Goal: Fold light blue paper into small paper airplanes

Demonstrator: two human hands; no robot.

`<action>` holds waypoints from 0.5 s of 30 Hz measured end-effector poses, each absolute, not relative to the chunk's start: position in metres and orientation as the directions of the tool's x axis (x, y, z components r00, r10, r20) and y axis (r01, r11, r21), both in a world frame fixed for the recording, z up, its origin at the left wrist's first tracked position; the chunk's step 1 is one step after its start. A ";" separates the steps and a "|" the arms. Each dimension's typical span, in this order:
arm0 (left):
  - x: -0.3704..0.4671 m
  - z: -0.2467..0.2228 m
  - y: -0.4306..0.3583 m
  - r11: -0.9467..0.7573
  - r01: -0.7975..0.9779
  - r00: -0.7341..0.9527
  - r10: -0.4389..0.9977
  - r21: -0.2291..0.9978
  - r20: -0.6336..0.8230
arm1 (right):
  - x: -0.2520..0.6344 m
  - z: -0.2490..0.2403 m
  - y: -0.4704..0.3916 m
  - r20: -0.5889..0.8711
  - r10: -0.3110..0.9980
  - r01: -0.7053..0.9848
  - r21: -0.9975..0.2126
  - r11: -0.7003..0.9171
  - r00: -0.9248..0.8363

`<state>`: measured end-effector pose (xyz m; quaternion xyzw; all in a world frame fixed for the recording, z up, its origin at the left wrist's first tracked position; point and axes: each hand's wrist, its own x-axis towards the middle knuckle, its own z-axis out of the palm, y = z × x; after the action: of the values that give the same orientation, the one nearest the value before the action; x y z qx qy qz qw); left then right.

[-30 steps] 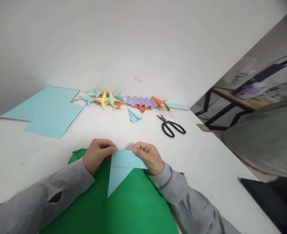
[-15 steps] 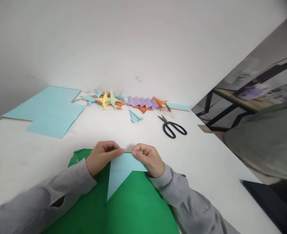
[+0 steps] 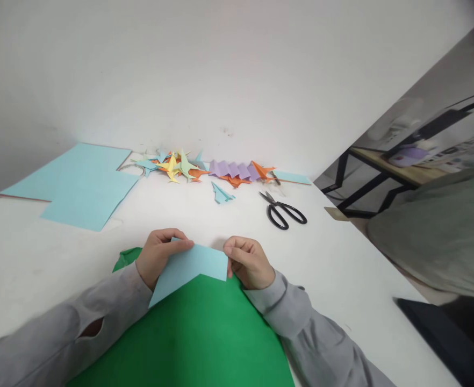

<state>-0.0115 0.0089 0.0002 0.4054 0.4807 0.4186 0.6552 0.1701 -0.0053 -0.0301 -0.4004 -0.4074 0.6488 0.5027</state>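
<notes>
A folded sheet of light blue paper [image 3: 196,263] is held between my two hands, above a green cloth-like surface [image 3: 196,328]. Its lower edge has a notch, and a pointed corner hangs down at the left. My left hand [image 3: 159,255] pinches the upper left part between thumb and fingers. At the upper right corner, my right hand [image 3: 248,260] has its thumb and fingertips closed on the paper. Part of the left side is hidden behind the left hand.
Black-handled scissors [image 3: 279,209] lie partly open on the white table [image 3: 334,274]. A small blue folded paper plane [image 3: 222,193] is nearby. Along the wall are colourful folded papers [image 3: 180,165] and a purple pleated strip [image 3: 235,170]. Blue sheets [image 3: 84,183] lie left. A person [image 3: 422,231] is at right.
The blue paper has turned and shifted left, its pointed corner swinging out to the left. My left hand has moved slightly left and up; my right hand now grips the right corner.
</notes>
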 end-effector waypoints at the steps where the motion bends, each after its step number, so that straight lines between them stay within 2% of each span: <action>1: -0.012 0.000 0.009 0.330 -0.177 0.188 0.936 0.927 -0.297 | 0.170 -0.029 -0.005 -0.112 0.979 -0.340 -0.926 -0.164 -0.168; 8: -0.011 -0.003 0.011 0.342 -0.274 0.191 0.935 0.899 -0.298 | 0.168 -0.028 -0.005 -0.078 0.980 -0.367 -0.919 -0.141 -0.183; 15: -0.009 -0.005 0.011 0.288 -0.316 0.253 0.944 0.904 -0.213 | 0.166 -0.030 -0.004 -0.064 0.983 -0.433 -0.891 -0.135 -0.175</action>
<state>-0.0088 0.0114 -0.0055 0.3852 0.4077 0.4555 0.6914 0.1660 -0.0040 -0.0300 -0.3576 -0.3843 0.6631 0.5337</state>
